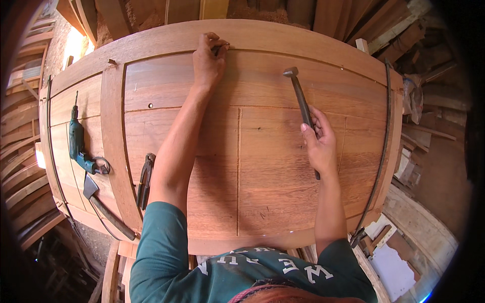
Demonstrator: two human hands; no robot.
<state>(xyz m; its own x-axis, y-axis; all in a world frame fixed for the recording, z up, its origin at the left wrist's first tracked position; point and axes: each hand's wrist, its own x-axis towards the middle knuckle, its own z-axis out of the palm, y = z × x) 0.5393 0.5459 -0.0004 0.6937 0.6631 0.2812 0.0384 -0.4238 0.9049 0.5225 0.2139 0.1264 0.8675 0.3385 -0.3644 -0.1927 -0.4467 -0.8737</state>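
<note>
Nearest the lens: 1 pinkish band (255, 293), kind unclear, at the lower rim, w/ 1 teal T-shirt (242, 265) just past it. Next, 1 wooden panelled door (283, 202) lies flat under both arms, prob. so its face can be worked from above. L side of door, 3 hand tools: 1 axe (112, 215), 1 pr. pincers (146, 177) just beside the L forearm, 1 green drill (77, 139) w/ bit fitted, pointing away; all appear parked for reach, off the middle. Right hand (322, 144) (RH), qty 1, grips 1 hammer (302, 103) partway along the handle, head up and away, tail projecting below the palm; hold presumably favours control over force. 2 long dark bars, 1 near the L end (48, 108), 1 near the R end (388, 76), cross the door, seemingly to clamp it. Farther: left hand (208, 60) (LH), qty 1, thumb and finger pinched on what looks like 1 small dark piece (227, 44) at the far rail, kind n/a, likely to steady it. Beyond: timber boards (113, 17), overlapping, exact qty not countable.
</note>
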